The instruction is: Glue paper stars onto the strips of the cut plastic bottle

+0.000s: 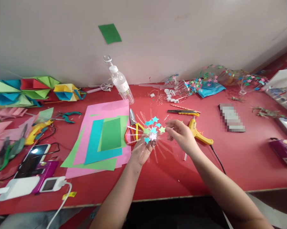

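Note:
My left hand (143, 151) is closed around the base of a clear plastic piece cut into thin strips that fan outward, probably from a bottle. Small paper stars (153, 130) in blue, pale green and white sit on it. At its right side my right hand (179, 132) has thumb and fingers drawn together beside a pale green star (162, 129); whether they grip a strip is too small to tell. Scissors (132, 117) and red-and-yellow-handled pliers (136, 131) lie just left of the strips. A yellow glue gun (198, 132) rests behind my right wrist.
Coloured paper sheets (92, 140) lie left of my hands. A plastic bottle (121, 84) stands near the wall. Cutter knives (184, 112), finished star-tipped plastic pieces (193, 86) and a blue packet (210, 90) lie behind. Phones, a power bank (46, 175) and cables crowd the left.

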Tool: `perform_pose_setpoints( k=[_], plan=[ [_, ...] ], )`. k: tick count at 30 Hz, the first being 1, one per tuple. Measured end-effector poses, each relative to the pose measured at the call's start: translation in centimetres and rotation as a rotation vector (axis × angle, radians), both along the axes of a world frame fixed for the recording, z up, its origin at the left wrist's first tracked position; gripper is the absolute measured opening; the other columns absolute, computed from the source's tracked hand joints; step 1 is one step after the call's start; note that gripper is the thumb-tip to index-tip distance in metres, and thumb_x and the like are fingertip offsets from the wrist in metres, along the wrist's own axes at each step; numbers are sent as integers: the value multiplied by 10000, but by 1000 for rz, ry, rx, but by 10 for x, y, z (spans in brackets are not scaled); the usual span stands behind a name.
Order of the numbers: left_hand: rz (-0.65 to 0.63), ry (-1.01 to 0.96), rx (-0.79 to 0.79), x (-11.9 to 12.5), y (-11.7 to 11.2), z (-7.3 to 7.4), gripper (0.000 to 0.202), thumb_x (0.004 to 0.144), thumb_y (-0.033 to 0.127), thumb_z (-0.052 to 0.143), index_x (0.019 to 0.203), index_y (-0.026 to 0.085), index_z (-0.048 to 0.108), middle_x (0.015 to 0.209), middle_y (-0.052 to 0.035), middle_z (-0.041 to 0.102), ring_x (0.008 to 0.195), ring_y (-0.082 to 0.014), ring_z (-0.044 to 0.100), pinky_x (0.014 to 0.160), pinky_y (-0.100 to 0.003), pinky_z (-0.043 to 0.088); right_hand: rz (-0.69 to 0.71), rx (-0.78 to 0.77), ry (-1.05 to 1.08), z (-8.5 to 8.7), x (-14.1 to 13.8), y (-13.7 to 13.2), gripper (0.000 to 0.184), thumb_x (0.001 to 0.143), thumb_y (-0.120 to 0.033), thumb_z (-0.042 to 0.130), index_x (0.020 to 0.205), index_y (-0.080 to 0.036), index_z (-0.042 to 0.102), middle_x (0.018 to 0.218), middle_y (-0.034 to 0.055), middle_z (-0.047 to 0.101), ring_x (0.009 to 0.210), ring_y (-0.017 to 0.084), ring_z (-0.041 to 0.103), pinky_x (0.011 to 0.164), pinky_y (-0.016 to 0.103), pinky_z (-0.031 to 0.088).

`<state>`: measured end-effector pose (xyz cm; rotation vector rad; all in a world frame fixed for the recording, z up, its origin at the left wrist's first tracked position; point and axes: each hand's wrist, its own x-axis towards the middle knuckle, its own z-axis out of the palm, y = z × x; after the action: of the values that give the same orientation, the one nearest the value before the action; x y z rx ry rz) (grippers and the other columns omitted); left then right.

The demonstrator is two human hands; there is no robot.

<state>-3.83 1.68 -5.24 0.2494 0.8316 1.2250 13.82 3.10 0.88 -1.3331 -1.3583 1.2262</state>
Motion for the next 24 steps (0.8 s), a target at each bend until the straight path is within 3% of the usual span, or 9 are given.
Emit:
perform_pose_setpoints(
  k=[4, 8, 11, 16, 21, 24],
  plan=[
    [6, 118, -34, 2, 2, -2, 137, 709, 103, 687, 752, 155, 567, 716, -34, 667, 655, -149, 656, 637, -258, 515, -30, -27, -6, 1, -3, 2, 134, 809, -312, 531, 812, -193, 594, 649, -25, 611, 505, 107, 605, 531, 248, 515],
    [-15, 185, -64, -1, 5, -4, 170, 704, 83, 676, 702, 150, 519, 620, -33, 653, 581, -154, 660, 577, -249, 507, -66, -46, -37, -4, -4, 5, 119, 791, -281, 497, 802, -199, 583, 602, -39, 596, 461, 112, 607, 492, 238, 504],
    [-20, 240, -71, -9, 6, -4, 160, 720, 78, 654, 811, 150, 545, 613, -24, 666, 568, -162, 676, 550, -240, 510, -77, -43, -58, -13, -3, 10, 127, 784, -282, 492, 813, -202, 586, 598, -42, 598, 453, 115, 609, 486, 236, 498],
    [-23, 389, -30, -23, 8, 3, 304, 725, 112, 651, 1019, 161, 591, 750, -15, 683, 563, -161, 696, 496, -222, 516, -82, -41, -118, -31, -1, 21, 121, 779, -270, 478, 779, -206, 581, 600, -41, 600, 446, 106, 597, 474, 220, 464],
    [-82, 584, 77, -36, 7, 8, 427, 663, 65, 575, 1068, 185, 635, 955, -50, 695, 593, -148, 701, 494, -213, 517, -96, -6, -197, -42, 2, 26, 149, 790, -283, 480, 850, -218, 600, 649, -32, 613, 515, 117, 609, 493, 220, 440],
    [-53, 653, 123, -44, 7, 9, 439, 646, 60, 575, 1062, 189, 627, 993, -64, 702, 610, -139, 691, 494, -201, 498, -101, 60, -249, -42, 3, 27, 186, 805, -320, 498, 874, -217, 637, 719, -12, 600, 569, 122, 583, 550, 247, 456]
  ],
)
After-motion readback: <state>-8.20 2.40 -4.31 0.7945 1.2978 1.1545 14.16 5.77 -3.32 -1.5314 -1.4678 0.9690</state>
